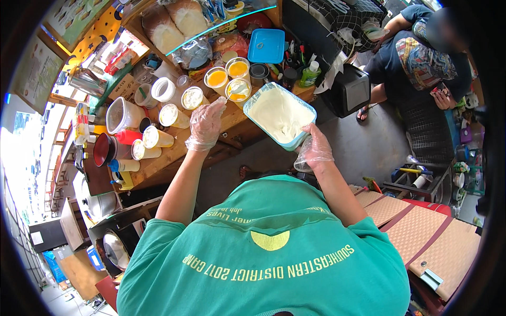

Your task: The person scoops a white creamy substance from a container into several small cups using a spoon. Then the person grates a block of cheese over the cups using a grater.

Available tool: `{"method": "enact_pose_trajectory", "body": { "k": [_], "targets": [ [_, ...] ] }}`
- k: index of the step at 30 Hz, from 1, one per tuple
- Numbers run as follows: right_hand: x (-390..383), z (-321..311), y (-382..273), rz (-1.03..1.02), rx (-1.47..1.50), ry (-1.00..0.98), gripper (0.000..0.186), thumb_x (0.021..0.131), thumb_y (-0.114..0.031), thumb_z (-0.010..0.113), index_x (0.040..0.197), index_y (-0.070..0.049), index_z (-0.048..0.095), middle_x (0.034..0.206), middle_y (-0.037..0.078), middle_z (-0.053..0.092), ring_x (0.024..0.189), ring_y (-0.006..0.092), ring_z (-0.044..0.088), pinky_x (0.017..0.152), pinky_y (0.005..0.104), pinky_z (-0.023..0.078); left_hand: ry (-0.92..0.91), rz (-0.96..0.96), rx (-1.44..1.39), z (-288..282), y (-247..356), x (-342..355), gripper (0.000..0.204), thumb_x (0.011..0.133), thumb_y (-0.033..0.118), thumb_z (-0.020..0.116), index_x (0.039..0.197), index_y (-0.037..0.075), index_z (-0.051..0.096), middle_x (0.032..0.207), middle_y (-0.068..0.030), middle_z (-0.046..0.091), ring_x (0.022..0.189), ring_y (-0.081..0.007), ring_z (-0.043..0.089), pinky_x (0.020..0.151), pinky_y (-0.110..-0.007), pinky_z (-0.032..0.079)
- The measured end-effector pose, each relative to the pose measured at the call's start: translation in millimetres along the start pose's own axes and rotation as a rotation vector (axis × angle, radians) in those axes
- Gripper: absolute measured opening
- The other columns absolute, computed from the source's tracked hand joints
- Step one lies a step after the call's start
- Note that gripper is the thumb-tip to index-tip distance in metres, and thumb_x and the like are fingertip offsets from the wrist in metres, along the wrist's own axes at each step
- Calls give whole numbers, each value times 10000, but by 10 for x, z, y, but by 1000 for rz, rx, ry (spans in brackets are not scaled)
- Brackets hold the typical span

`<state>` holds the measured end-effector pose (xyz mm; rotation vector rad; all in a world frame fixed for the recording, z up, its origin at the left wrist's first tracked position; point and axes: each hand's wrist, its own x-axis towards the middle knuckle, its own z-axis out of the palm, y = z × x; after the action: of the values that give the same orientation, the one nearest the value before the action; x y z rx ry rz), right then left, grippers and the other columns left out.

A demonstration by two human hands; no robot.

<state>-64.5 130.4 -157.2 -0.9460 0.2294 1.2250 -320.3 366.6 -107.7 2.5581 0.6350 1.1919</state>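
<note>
My right hand (316, 147), in a clear plastic glove, grips the near right corner of a light-blue rectangular tub (252, 118) of thick white cream (276, 110), tilted beside the counter edge. My left hand (205, 125), gloved too, is closed with its fingers pointing at a clear cup (240, 98) of yellow-orange filling. A pale spoon (235, 87) with white cream sits at that cup's mouth; its handle runs toward my left fingertips, which partly hide it. Two cups with orange tops, an orange-topped cup (216, 79) and another (237, 68), stand just behind.
Several white-topped cups (157, 137) line the wooden counter (153, 171) on the left, near a clear tub (124, 116). Beyond are a blue lid (266, 46), a green bottle (310, 73) and bagged bread (184, 18). A black bin (348, 92) and another person (416, 58) are at right.
</note>
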Motion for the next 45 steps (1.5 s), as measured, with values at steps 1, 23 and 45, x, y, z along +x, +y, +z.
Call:
{"method": "enact_pose_trajectory", "body": {
  "k": [1, 23, 45],
  "targets": [
    [-6, 9, -1, 2, 2, 3, 541, 788, -200, 783, 1287, -61, 630, 1289, 114, 661, 1177, 293, 643, 994, 506, 539, 4, 9, 9, -10, 6, 14, 209, 917, 4, 696, 1108, 77, 740, 1011, -135, 779, 861, -330, 735, 768, -424, 565],
    [-234, 200, -88, -12, 15, 50, 361, 791, -90, 795, 1085, 51, 638, 1059, 129, 654, 956, 266, 672, 867, 417, 575, -37, 58, 47, -238, 63, 207, 279, 865, -41, 694, 1109, 93, 721, 923, -120, 770, 826, -353, 730, 738, -444, 570],
    [-111, 14, -5, -35, -68, 51, 330, 864, -196, 791, 1064, 35, 664, 1081, 136, 641, 990, 268, 650, 870, 412, 553, -63, -54, 27, -212, -94, 352, 149, 918, 32, 690, 1053, 69, 742, 938, -153, 761, 839, -371, 717, 750, -458, 564]
  ]
}}
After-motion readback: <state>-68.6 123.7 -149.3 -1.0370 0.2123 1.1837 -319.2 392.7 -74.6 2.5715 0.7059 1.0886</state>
